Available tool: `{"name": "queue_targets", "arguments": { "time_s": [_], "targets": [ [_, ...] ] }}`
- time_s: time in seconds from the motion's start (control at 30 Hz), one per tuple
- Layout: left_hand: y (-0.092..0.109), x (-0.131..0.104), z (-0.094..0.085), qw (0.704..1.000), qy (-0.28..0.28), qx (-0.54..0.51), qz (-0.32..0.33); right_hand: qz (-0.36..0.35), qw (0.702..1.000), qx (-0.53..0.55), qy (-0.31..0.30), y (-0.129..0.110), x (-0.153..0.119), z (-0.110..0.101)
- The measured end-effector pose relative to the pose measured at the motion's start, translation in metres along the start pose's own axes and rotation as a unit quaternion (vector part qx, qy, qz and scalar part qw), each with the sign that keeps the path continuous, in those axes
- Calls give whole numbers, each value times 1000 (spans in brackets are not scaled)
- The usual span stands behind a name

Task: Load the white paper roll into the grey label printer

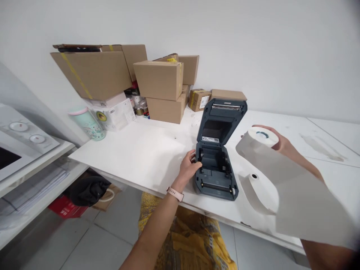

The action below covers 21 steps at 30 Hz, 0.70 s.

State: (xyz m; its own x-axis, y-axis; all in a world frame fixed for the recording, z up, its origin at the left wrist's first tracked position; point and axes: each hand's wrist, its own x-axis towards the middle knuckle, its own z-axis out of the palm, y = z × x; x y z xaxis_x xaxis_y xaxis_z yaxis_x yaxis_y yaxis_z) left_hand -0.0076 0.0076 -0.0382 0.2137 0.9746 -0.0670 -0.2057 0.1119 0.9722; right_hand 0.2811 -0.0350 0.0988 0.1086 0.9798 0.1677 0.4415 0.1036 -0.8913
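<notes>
A dark grey label printer (216,165) sits near the front edge of the white table (135,150) with its lid (222,118) swung up and its roll bay bare. My left hand (188,168) rests on the printer's left side, fingers on the inner edge of the bay. My right hand (281,144) holds a white paper roll (260,138) in the air to the printer's right; a long strip of paper (295,187) hangs loose from it toward me. A second, smaller paper roll (253,182) lies on the table just right of the printer.
Several cardboard boxes (160,80) are stacked at the back against the wall, with white cartons (114,110) and a mint green tumbler (88,123) to their left. A microwave (17,144) stands on a shelf at far left. Bags (84,191) lie on the floor under the table.
</notes>
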Motion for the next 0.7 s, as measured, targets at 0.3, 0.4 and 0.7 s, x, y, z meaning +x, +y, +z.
{"name": "queue_targets", "arguments": {
  "time_s": [0.3,0.4,0.7],
  "targets": [
    [8,-4,5,1000,4,-2,2,93,990,-38,95,111,11,29],
    [12,-6,7,1000,2,-9,-3,100,992,-43,70,116,6,33],
    [4,-3,5,1000,10,-3,8,131,990,15,-49,135,-39,-25]
  ]
}}
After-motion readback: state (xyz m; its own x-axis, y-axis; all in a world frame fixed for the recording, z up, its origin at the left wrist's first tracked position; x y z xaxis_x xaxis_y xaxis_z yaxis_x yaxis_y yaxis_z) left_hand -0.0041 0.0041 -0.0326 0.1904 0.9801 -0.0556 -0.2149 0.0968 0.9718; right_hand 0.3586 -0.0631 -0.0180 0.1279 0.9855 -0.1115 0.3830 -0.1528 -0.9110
